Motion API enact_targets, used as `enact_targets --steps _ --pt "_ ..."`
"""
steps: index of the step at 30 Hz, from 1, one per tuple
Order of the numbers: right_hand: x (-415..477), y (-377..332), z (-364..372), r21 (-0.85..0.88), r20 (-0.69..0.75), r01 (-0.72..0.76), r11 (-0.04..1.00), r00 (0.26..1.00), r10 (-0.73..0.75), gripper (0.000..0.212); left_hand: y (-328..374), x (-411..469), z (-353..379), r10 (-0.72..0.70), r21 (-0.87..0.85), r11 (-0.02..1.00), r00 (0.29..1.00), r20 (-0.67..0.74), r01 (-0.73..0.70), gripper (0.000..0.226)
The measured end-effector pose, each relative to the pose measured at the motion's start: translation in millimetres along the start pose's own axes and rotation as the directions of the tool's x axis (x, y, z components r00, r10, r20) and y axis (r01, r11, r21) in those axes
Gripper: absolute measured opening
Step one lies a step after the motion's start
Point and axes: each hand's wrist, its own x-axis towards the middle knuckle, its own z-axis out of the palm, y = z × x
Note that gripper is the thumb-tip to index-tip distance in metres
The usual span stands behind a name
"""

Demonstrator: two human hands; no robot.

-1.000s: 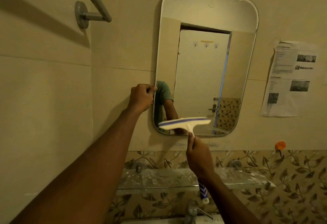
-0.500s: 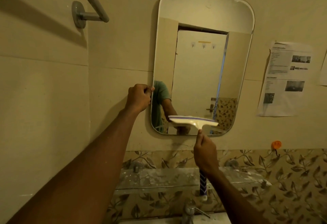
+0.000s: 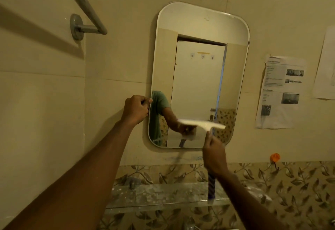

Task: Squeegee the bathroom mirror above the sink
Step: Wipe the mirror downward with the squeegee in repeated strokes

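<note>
Left hand [image 3: 136,109] grips the mirror [image 3: 199,84] edge, right hand [image 3: 214,154] clamps our squeegee [image 3: 201,123] low down; we reckon this pass nearly done.

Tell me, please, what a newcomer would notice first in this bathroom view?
The rounded mirror on the beige wall dominates the centre. In front of its lower part, the right hand holds a white squeegee by its blue handle, while the left hand grips the mirror's left edge.

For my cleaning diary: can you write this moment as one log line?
phase: squeegeeing | left hand: grips mirror edge | right hand: holds squeegee, blade near lower glass
</note>
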Motion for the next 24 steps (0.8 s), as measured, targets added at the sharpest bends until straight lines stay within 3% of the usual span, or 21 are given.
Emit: enact_targets --steps 3,6,9,12,17,20,24 --pt "-16.0 1.7 0.9 -0.065 0.018 -0.025 0.998 0.999 0.027 0.053 7.9 4.8 -10.4 -0.025 0.013 1.000 0.997 0.070 0.025 0.020" --pt "19.2 -39.2 -19.9 0.017 -0.014 0.060 0.998 0.998 -0.060 0.053 17.7 14.9 -21.1 -0.059 0.024 0.998 0.992 0.109 0.056 0.016" --pt "75.7 -101.9 -44.8 0.048 -0.093 0.195 0.980 0.977 -0.190 0.054 40.1 33.1 -28.1 -0.071 -0.212 0.975 0.997 0.019 0.073 0.017" --pt "132.2 -162.8 -62.2 0.078 -0.100 0.221 0.972 0.972 -0.213 0.051 76.1 59.6 -30.4 -0.092 -0.424 0.903 0.995 -0.030 0.071 0.027" --pt "191.6 -231.1 -71.4 0.080 -0.079 0.244 0.967 0.968 -0.238 0.040 95.2 80.2 -26.3 -0.111 -0.494 0.864 0.994 0.001 0.097 0.050" --pt "188.2 -230.6 -59.0 0.053 -0.043 0.276 0.960 0.961 -0.273 0.036 91.2 82.0 -28.3 -0.098 -0.526 0.844 0.994 0.040 0.104 0.057" --pt "128.8 -169.2 -24.0 0.103 -0.035 0.265 0.959 0.964 -0.263 0.044 93.1 85.5 -29.9 -0.076 -0.511 0.854 0.996 0.056 0.094 0.059"
